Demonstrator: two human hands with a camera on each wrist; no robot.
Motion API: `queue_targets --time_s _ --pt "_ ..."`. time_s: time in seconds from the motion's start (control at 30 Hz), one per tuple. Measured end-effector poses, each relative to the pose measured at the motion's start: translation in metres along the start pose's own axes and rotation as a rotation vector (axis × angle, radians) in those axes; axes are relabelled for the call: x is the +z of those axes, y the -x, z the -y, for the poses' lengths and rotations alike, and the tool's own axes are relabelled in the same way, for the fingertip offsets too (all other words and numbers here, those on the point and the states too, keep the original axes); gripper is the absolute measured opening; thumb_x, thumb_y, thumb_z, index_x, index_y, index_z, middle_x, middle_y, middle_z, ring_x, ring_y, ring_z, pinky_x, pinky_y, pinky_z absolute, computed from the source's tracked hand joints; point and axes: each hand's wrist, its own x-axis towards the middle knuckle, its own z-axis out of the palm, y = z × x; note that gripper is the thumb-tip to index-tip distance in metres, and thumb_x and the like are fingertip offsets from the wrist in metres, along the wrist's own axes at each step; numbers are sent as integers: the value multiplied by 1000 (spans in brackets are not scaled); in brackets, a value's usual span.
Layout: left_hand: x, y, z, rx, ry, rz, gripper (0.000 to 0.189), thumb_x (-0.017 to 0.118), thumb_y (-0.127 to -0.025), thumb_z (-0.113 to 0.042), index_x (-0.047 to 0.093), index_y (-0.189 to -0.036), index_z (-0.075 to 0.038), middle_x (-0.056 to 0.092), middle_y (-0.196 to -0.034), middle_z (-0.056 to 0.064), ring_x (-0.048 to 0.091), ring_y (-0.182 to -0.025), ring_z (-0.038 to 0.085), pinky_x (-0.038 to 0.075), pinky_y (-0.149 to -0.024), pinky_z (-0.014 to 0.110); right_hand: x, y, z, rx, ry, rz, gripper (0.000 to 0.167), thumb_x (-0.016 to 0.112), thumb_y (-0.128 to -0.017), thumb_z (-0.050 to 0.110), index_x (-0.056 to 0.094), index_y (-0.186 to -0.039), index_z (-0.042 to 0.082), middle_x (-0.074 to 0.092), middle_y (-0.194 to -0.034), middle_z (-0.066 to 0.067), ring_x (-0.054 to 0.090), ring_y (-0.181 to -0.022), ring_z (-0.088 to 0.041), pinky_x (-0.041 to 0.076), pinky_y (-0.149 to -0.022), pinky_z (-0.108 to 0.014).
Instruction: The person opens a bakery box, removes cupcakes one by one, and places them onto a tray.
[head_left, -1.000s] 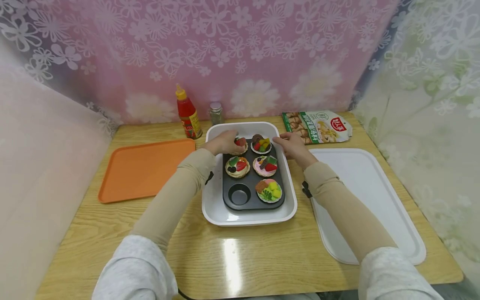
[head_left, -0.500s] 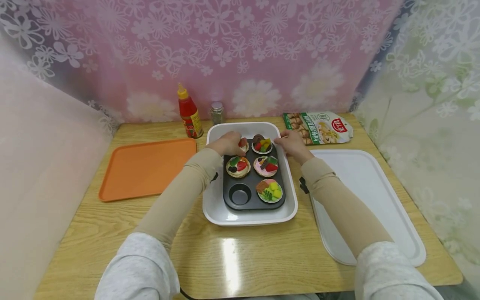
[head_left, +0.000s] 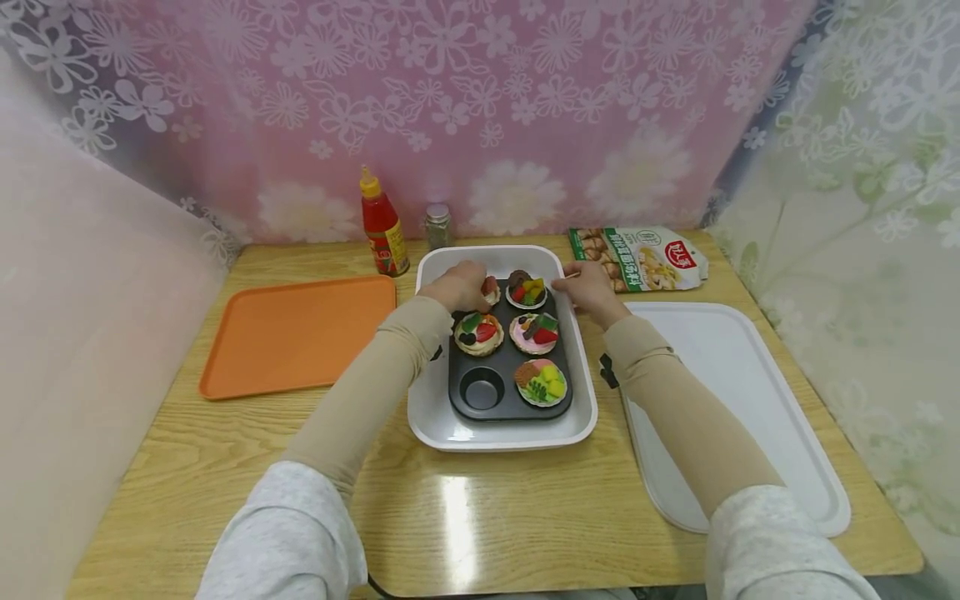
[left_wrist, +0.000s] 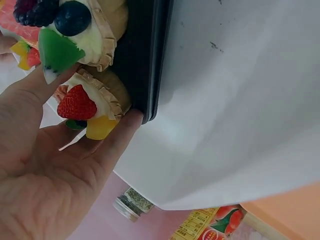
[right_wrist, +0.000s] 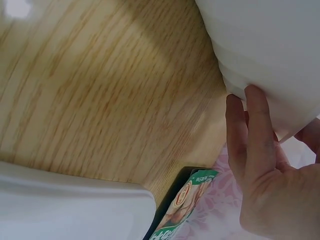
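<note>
A dark muffin pan [head_left: 510,408] lies inside a deep white basin [head_left: 431,417]. My left hand [head_left: 459,287] reaches to the pan's back left cup. In the left wrist view its thumb and fingers curl round a fruit tart [left_wrist: 79,104] topped with strawberry and yellow fruit. One fingertip lies right at the pan's edge. Several more tarts fill other cups, among them a pink cream tart [head_left: 534,333] and a yellow fruit tart [head_left: 542,383]. The front left cup [head_left: 482,388] holds nothing. My right hand [head_left: 591,289] grips the basin's right rim, fingers against its outer wall.
Left of the basin lies an orange tray [head_left: 292,337]; a white tray [head_left: 735,408] lies to the right. Behind stand a red sauce bottle [head_left: 383,229] and a small spice jar [head_left: 438,227]. A food packet [head_left: 637,258] lies at the back right.
My left hand stays at the back left tart, its fingers shifting slightly. The right hand keeps its grip on the basin rim. The whole head view drifts a little.
</note>
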Motion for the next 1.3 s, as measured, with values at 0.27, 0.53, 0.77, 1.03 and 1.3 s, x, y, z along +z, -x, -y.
queue_targets --time_s 0.27,0.53,0.77,1.03,1.3 --pt "5 -3 2 0 12 -26 21 78 -91 -19 61 -98 -9 56 -99 6 55 -94 23 46 -86 34 0 0 0 -12 29 -6 41 61 -106 20 58 -141 -1 62 -134 -23 67 -109 -29 59 -72 -29" --pt "1 1 2 -8 19 -28 27 80 -92 -21 63 -107 -6 61 -106 9 58 -99 25 50 -91 37 1 -1 -1 -11 33 -10 40 60 -107 21 57 -141 1 61 -138 -24 67 -118 -35 63 -87 -42" --pt "-4 0 12 18 127 -54 28 77 -90 -22 62 -107 -5 57 -100 7 53 -93 23 44 -81 33 1 2 -1 -18 45 -4 40 60 -107 22 56 -142 2 60 -139 -24 66 -120 -35 62 -91 -45" --pt "-23 11 22 51 175 -129 55 79 -85 -23 53 -129 -3 59 -123 14 55 -111 29 52 -99 41 1 0 -1 -24 67 -1 40 60 -107 23 56 -141 2 61 -139 -24 66 -118 -35 63 -89 -44" --pt "-35 25 41 40 271 -234 65 79 -85 -19 47 -140 -2 55 -133 16 54 -120 31 50 -107 44 2 0 -2 -35 69 2 40 58 -108 24 57 -141 3 61 -138 -23 67 -114 -34 61 -76 -34"
